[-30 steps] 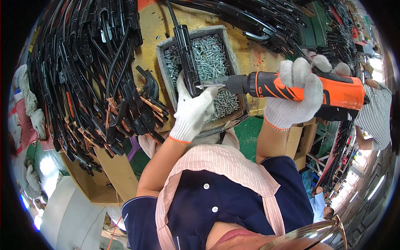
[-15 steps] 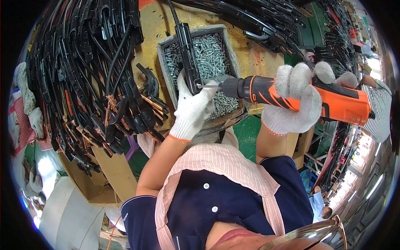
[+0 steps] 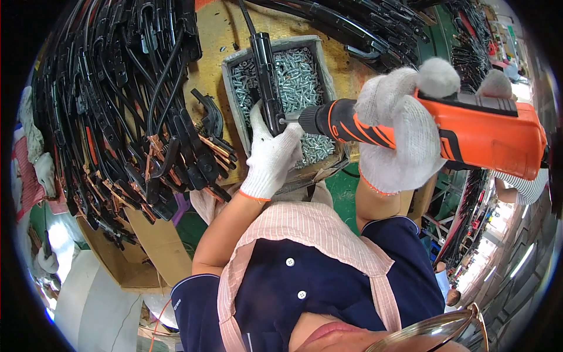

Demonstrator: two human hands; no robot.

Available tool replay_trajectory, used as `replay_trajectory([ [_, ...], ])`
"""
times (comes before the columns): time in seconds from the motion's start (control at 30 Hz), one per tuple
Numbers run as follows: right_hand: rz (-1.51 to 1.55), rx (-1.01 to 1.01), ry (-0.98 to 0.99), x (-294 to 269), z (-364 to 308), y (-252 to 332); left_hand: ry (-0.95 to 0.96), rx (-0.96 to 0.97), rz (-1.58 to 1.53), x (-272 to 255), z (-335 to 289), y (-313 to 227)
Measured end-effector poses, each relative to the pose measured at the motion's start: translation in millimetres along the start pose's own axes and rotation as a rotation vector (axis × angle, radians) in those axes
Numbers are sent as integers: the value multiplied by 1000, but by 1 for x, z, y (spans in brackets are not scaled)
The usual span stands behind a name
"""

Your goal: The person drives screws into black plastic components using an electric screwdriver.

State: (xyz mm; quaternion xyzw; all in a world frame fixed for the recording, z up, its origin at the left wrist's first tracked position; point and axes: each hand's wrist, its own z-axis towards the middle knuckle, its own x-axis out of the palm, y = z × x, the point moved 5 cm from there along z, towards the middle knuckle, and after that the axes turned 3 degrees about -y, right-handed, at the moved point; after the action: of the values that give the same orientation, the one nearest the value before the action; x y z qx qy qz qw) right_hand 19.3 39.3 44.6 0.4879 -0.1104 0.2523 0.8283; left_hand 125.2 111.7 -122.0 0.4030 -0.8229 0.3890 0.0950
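Observation:
My gloved left hand (image 3: pixel 271 154) is closed around the lower end of a black plastic handle (image 3: pixel 267 79) with a black cable running out of its top. It holds the handle over a grey box (image 3: pixel 233 120) filled with loose silvery screws (image 3: pixel 300 73). My gloved right hand (image 3: pixel 402 132) grips an orange and black power screwdriver (image 3: pixel 481 132), which lies nearly level. The screwdriver's tip meets the lower end of the handle, beside my left fingertips; a small silvery spot shows there. The exact contact is too small to make out.
A big heap of black cabled handles with copper ends (image 3: pixel 126 117) lies to the left, more black handles (image 3: pixel 375 29) at the far side. A loose curved black piece (image 3: pixel 208 111) rests on the yellow tabletop (image 3: pixel 223 26). An open cardboard box (image 3: pixel 161 246) stands below left.
The power screwdriver and my right hand have moved in slightly to the left, and its body has swung closer. The handle in my left hand has shifted a little to the right.

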Motion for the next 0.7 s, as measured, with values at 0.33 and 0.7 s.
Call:
replay_trajectory([
  [0.33, -133, 77, 24, 23, 8, -15, -20, -5, 35, 3, 2, -3],
  [0.7, -136, 32, -158, 4, 1, -14, 7, -39, -13, -3, -1, 2],
])
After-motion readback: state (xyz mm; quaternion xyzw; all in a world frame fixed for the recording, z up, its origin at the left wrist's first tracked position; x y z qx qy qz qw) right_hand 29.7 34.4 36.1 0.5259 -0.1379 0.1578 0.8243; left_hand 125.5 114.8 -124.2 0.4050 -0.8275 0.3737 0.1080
